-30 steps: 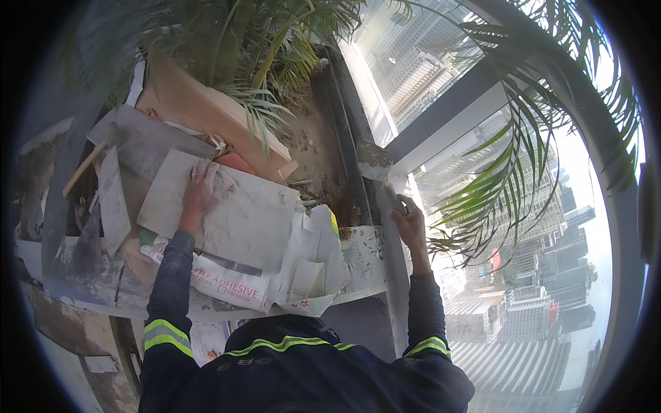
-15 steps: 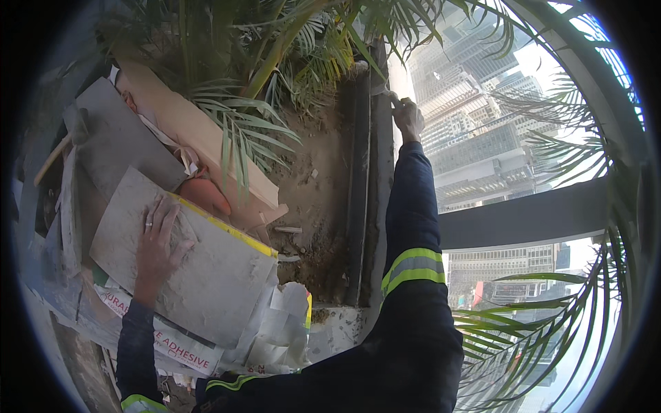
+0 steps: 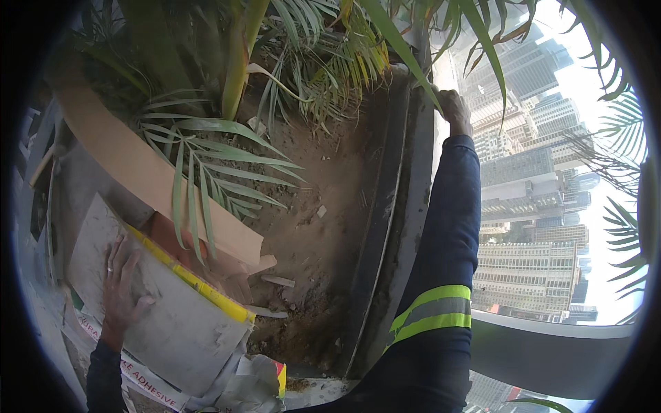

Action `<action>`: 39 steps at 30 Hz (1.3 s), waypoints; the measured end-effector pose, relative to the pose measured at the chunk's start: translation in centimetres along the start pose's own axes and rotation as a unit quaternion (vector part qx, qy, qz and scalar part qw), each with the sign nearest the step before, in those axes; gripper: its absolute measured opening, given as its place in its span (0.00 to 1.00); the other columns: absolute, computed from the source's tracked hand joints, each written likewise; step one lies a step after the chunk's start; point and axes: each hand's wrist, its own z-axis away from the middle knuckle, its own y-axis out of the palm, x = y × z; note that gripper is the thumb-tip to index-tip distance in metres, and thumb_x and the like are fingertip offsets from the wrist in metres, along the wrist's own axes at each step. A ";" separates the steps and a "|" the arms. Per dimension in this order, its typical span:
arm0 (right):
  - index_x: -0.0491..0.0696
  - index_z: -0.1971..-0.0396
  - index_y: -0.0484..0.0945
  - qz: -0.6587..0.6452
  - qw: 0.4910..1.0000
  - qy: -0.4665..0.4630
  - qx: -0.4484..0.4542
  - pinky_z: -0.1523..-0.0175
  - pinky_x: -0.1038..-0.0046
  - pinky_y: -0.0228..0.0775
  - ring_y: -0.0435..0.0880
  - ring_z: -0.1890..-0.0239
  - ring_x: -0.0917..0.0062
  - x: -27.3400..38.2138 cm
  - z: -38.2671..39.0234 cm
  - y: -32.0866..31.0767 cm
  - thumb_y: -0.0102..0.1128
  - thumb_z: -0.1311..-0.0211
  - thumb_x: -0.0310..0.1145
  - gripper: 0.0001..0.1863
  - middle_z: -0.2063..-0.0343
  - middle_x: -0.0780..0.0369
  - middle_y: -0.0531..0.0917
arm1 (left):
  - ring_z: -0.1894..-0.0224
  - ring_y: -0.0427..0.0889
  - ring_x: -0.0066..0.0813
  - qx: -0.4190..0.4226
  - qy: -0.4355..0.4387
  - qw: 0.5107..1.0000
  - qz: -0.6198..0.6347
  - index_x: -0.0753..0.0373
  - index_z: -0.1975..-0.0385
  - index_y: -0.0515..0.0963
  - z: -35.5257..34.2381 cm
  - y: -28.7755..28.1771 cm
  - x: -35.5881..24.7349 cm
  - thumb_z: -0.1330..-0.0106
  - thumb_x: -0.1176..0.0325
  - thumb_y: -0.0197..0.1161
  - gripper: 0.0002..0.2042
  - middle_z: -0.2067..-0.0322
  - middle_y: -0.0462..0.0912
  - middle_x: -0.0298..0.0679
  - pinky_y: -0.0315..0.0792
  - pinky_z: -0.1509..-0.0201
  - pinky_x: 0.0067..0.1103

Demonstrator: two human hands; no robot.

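Note:
My left hand rests with spread fingers on a dusty grey sheet that has a yellow edge. A paper sack with red lettering pokes out beneath the sheet. My right arm reaches far forward along the planter's ledge. At its end my right hand is closed above the ledge's outer side. What it grips is mostly hidden by the fingers and a palm leaf.
Brown cardboard leans beside the sheet. Soil with debris fills the planter along a dark inner edge. Palm stems stand ahead. Beyond the ledge is a long drop with high-rise buildings; a grey beam crosses at lower right.
The view has shifted closer over the planter, and the beam now sits lower. My right hand stays by the ledge; my left hand stays on the grey sheet.

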 end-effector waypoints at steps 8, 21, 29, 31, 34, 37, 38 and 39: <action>0.53 0.55 0.80 -0.016 0.986 -0.125 0.111 0.61 0.59 0.77 0.84 0.70 0.64 -2.2 5.2 -3.2 0.57 0.32 0.46 0.15 0.73 0.56 0.86 | 0.24 0.56 0.60 -0.011 0.002 1.000 0.000 0.67 0.30 0.64 0.8 -0.1 -0.6 0.32 0.39 0.56 0.40 0.27 0.61 0.58 0.46 0.21 0.51; 0.44 0.67 0.86 0.007 0.981 -0.009 0.196 0.66 0.62 0.77 0.86 0.73 0.67 3.1 21.1 -12.3 0.62 0.36 0.42 0.16 0.75 0.56 0.87 | 0.22 0.55 0.51 -0.060 0.023 0.995 0.074 0.64 0.29 0.66 1.7 -0.2 -0.1 0.36 0.53 0.64 0.37 0.26 0.62 0.50 0.44 0.19 0.48; 0.52 0.58 0.91 -0.055 0.970 0.045 0.233 0.54 0.63 0.76 0.85 0.68 0.72 7.3 30.4 -22.2 0.68 0.52 0.74 0.38 0.79 0.61 0.85 | 0.23 0.56 0.50 -0.096 0.017 0.993 0.061 0.63 0.29 0.66 2.5 0.4 0.4 0.36 0.51 0.64 0.37 0.27 0.63 0.48 0.46 0.20 0.49; 0.54 0.58 0.91 -0.043 0.973 0.051 0.223 0.54 0.64 0.76 0.87 0.67 0.73 6.2 30.7 -23.2 0.70 0.53 0.72 0.36 0.77 0.60 0.88 | 0.23 0.57 0.50 -0.096 0.019 0.993 0.068 0.63 0.29 0.66 2.1 0.7 0.2 0.36 0.51 0.65 0.37 0.27 0.63 0.48 0.46 0.20 0.49; 0.57 0.57 0.90 -0.054 0.978 0.102 0.173 0.54 0.62 0.76 0.88 0.64 0.70 7.8 28.7 -22.0 0.70 0.48 0.63 0.28 0.72 0.59 0.89 | 0.23 0.58 0.50 -0.098 0.008 0.992 0.078 0.63 0.30 0.67 2.1 0.7 0.3 0.37 0.50 0.66 0.37 0.27 0.64 0.49 0.47 0.20 0.50; 0.62 0.52 0.88 0.013 0.997 0.011 0.072 0.52 0.57 0.76 0.89 0.58 0.64 8.1 25.2 -18.7 0.68 0.44 0.51 0.20 0.65 0.59 0.90 | 0.24 0.59 0.51 -0.108 0.013 0.991 0.082 0.62 0.32 0.69 2.1 1.2 0.6 0.37 0.50 0.66 0.36 0.28 0.65 0.49 0.48 0.20 0.50; 0.63 0.51 0.87 0.047 0.997 -0.047 0.031 0.52 0.55 0.76 0.88 0.56 0.62 8.1 23.8 -17.3 0.66 0.42 0.47 0.19 0.62 0.59 0.90 | 0.24 0.59 0.52 -0.110 0.017 0.991 0.080 0.62 0.32 0.69 2.2 1.3 0.8 0.37 0.50 0.66 0.36 0.28 0.65 0.50 0.48 0.20 0.50; 0.70 0.46 0.83 0.062 0.997 -0.036 0.008 0.49 0.53 0.77 0.86 0.51 0.57 8.7 22.4 -16.2 0.59 0.41 0.34 0.23 0.55 0.61 0.89 | 0.24 0.59 0.52 -0.108 0.013 0.990 0.086 0.62 0.32 0.69 2.2 1.2 0.8 0.37 0.49 0.66 0.36 0.28 0.65 0.50 0.48 0.20 0.50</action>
